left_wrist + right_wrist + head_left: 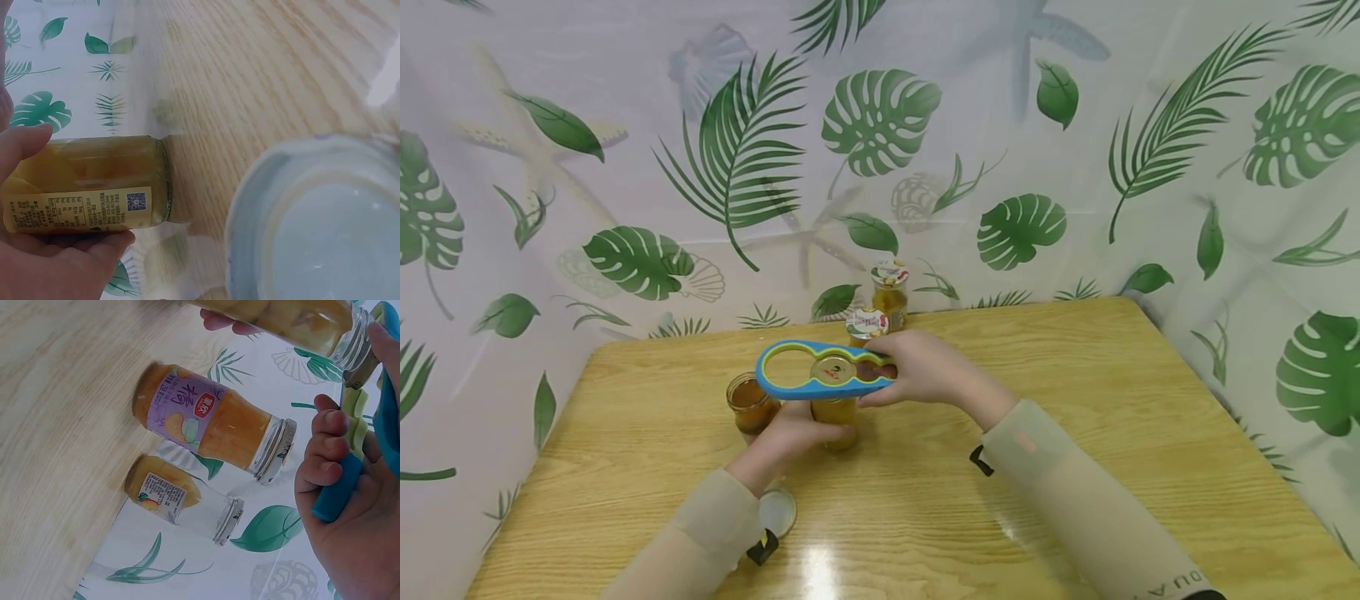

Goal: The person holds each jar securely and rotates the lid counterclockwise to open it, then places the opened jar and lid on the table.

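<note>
My left hand (792,435) grips the side of a glass jar of yellow fruit (94,165), which stands upright on the table. In the left wrist view, thumb and fingers curl round the jar, below a printed label. My right hand (931,367) grips one end of a blue and lime-green jar opener (805,389). The opener lies flat at the top of the jar, one of its rounded openings around the gold lid (832,370). In the right wrist view, fingers wrap round the opener's blue handle (337,492).
An open jar (751,398) with amber contents stands just left of the left hand. A loose lid (777,511) lies near the left cuff. Behind the right hand are two lidded jars, one purple-labelled with orange fruit (206,419), one smaller (181,497). A leaf-printed sheet (880,192) hangs behind the table.
</note>
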Motion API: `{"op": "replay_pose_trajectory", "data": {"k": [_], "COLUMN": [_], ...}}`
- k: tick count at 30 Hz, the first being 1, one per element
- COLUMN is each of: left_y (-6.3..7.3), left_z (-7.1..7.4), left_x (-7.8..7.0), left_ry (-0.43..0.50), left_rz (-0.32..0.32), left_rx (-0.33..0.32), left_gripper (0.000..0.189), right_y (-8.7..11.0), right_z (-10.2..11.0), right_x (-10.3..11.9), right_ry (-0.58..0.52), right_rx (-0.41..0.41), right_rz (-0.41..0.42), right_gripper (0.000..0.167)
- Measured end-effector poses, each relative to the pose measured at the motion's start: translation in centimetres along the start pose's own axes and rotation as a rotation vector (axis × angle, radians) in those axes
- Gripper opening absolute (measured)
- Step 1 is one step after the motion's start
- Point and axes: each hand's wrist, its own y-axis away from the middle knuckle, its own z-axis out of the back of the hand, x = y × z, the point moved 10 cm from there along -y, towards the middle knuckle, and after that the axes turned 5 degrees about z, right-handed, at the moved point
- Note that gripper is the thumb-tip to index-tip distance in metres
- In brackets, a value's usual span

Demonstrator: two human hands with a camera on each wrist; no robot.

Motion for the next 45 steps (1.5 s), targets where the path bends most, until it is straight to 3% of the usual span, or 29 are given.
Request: {"op": "replay_pose_trajectory", "data": {"k": [5, 11, 20, 31, 45], "left_y": [-0.1, -0.1, 0.1, -0.1, -0.1], "left_z": [0.1, 0.0, -0.1, 0.0, 0.3], "left_x": [0.0, -0.3, -0.4, -0.3, -0.1], "left_ry": [0.005, 0.003, 0.015, 0.062, 0.041], "left_rz": [-0.01, -0.036, -0.014, -0.012, 0.024], "left_rx": [-0.003, -0.008, -0.044, -0.057, -0.07], "left_gripper": [0.088, 0.085, 0.074, 0.072, 0.068], "right_y": [0.2, 0.3, 0.4, 0.6, 0.9], "right_z": [0.1, 0.1, 0.1, -0.1, -0.2], "right_x": [0.0, -0.3, -0.6, -1.2, -1.8], "right_ry": [0.002, 0.012, 0.014, 0.009, -0.019], "right_rx": [-0.007, -0.02, -0.045, -0.047, -0.067], "right_rz": [0.008, 0.006, 0.001, -0.027, -0.037], "right_gripper": [0.048, 0.063, 0.048, 0.065, 0.061]}}
